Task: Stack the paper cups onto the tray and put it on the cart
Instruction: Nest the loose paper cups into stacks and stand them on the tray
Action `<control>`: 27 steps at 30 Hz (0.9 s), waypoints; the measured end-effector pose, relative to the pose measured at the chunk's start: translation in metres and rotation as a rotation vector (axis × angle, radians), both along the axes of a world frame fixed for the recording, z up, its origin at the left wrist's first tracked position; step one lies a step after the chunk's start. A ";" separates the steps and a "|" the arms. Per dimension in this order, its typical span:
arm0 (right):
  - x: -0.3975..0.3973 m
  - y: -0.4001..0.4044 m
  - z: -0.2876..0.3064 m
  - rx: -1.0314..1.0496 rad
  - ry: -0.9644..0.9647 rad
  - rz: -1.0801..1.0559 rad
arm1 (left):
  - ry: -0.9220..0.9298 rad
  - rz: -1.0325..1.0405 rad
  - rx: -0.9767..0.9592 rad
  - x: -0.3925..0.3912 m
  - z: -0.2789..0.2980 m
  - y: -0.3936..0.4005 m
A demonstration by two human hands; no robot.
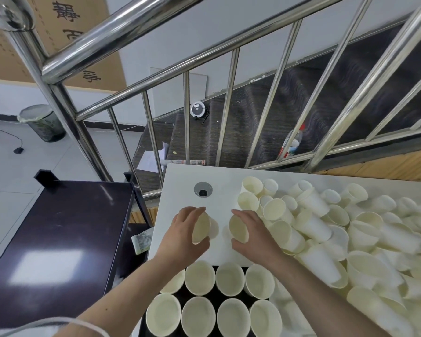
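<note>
**One paper cup gripped in each hand**

A paper cup [201,228] is gripped by the curled left hand [184,235], another cup [239,228] by the right hand [254,235], above the white table [180,181]. Upright cups [199,278] are ranged on the black tray [210,296]; the loose pile [338,229] lies rightward, the dark cart [66,229] leftward.

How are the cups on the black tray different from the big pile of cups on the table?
The cream paper cups on the black tray stand upright in neat rows, mouths up. The cream paper cups heaped on the white table lie tipped on their sides, jumbled over each other. The tray cups sit close to the person; the heap spreads out to the right. Both look like the same plain cup.
</note>
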State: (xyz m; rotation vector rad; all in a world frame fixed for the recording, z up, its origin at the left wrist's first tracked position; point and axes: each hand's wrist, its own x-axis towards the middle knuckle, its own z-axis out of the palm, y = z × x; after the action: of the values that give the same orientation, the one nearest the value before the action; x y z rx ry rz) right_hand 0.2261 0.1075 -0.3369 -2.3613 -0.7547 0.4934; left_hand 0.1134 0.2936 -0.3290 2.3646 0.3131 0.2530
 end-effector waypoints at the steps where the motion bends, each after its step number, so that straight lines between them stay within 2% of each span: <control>1: -0.004 -0.006 0.006 0.030 0.004 -0.016 | -0.025 -0.018 0.001 -0.001 0.004 -0.003; 7: -0.030 -0.049 0.032 0.038 0.014 -0.036 | -0.042 -0.162 -0.025 -0.008 0.019 -0.027; 15: -0.047 -0.083 0.033 -0.128 0.014 -0.008 | 0.112 -0.295 0.018 -0.012 0.012 -0.048; 27: -0.056 -0.081 0.011 -0.235 0.000 0.037 | 0.343 -0.386 0.235 -0.008 -0.010 -0.066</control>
State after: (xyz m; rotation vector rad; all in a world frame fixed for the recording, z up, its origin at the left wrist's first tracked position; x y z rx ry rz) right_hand 0.1702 0.0261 -0.3254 -2.5673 -0.7779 0.6278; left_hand 0.1053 0.2274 -0.3386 2.6371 -0.0219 -0.3180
